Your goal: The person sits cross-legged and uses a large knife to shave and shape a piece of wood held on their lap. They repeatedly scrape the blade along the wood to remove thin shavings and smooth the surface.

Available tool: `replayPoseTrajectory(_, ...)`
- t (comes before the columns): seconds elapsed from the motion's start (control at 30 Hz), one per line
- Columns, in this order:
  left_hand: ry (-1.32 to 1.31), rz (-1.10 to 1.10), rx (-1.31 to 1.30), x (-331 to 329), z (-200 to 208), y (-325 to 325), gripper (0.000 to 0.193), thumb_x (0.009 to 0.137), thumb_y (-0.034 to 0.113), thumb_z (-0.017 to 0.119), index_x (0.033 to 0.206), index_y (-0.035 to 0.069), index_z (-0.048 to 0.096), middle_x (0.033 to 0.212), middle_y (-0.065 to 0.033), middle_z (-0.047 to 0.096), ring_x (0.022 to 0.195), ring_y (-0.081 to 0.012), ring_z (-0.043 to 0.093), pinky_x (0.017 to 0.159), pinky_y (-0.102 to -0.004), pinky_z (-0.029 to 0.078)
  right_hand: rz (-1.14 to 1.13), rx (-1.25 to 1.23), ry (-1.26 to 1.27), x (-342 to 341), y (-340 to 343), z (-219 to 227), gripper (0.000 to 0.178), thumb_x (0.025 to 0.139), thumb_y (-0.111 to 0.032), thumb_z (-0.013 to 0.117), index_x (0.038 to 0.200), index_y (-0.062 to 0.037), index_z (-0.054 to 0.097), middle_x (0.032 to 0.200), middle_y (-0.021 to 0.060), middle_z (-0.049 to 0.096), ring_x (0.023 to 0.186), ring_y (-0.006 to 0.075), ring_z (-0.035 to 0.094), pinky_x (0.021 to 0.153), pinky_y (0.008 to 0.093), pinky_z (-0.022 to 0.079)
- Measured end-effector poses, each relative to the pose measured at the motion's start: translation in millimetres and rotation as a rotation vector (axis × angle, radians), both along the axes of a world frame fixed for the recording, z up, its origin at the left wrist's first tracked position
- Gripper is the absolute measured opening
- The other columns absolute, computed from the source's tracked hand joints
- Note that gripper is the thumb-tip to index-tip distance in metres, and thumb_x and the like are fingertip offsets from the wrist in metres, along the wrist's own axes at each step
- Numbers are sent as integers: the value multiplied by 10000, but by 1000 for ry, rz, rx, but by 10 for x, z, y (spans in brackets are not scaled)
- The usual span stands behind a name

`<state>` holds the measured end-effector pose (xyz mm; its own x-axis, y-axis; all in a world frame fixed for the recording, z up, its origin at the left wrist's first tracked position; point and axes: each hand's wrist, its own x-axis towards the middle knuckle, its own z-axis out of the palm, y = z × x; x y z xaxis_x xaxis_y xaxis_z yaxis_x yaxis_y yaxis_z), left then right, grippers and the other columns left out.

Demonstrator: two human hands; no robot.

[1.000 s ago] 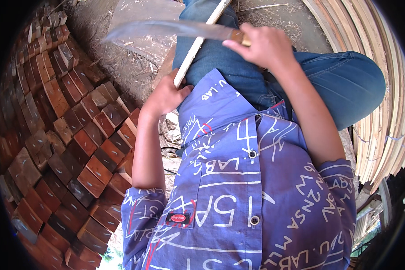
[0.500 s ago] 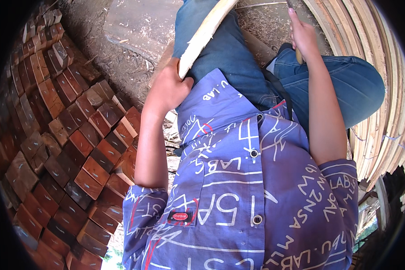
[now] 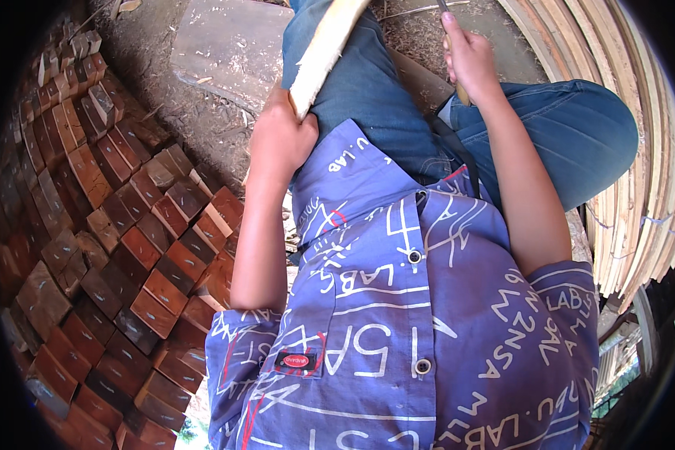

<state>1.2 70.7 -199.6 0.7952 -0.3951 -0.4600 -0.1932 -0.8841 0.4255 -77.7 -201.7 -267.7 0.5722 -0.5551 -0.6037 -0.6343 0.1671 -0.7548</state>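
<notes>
My left hand (image 3: 283, 135) is closed round the near end of a pale wooden strip (image 3: 324, 58). Shaved and rough-edged, the strip slants over my jeans and runs out past the top edge. My right hand (image 3: 472, 66) grips what looks like a knife (image 3: 463, 95), its wooden handle end showing below my fingers. A dark metal part rises above my thumb, and its far end is cut off by the top of the picture. The two hands are apart, with the right one above my bent right leg (image 3: 555, 142).
Stacked reddish-brown wood blocks (image 3: 157, 292) fill the left side. Long pale curved strips (image 3: 630, 172), bound in a bundle, lie at the right. A flat board (image 3: 229, 49) rests on the ground beyond my left hand, strewn with shavings. A thin stick (image 3: 420, 10) lies at the top.
My right hand with the knife has shifted left and slightly upward. The wooden strip and my left hand have moved a little left. The whole view has shifted slightly.
</notes>
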Motion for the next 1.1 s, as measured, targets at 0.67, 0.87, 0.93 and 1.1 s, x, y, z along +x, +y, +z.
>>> replayPoseTrajectory(0.67,45,-191,183,163,-115,-47,314,748,151,564,963,-48,452,811,-351,611,845,-526,596,787,-560,469,914,-685,-4,93,307,111,631,860,-662,525,875,-51,683,712,199,664,735,390,673,674,481,547)
replayPoseTrajectory(0.87,59,-171,184,190,-159,-75,371,711,174,606,970,-50,465,828,-338,629,836,-505,616,779,-546,492,840,-724,-37,78,239,-49,592,848,-663,551,920,-91,686,691,179,663,701,376,673,644,477,546)
replayPoseTrajectory(0.93,72,-178,196,223,-164,-55,381,699,183,610,972,-47,474,830,-338,629,844,-504,615,787,-543,491,852,-802,-52,54,183,-78,587,840,-671,556,937,-108,688,682,169,664,690,367,676,639,475,549)
replayPoseTrajectory(1.1,116,-135,164,253,-173,-32,416,678,193,613,994,-52,497,857,-352,625,867,-509,608,806,-534,489,829,-882,-81,13,28,-159,654,821,-724,517,855,-93,686,650,141,663,662,356,679,618,458,558)
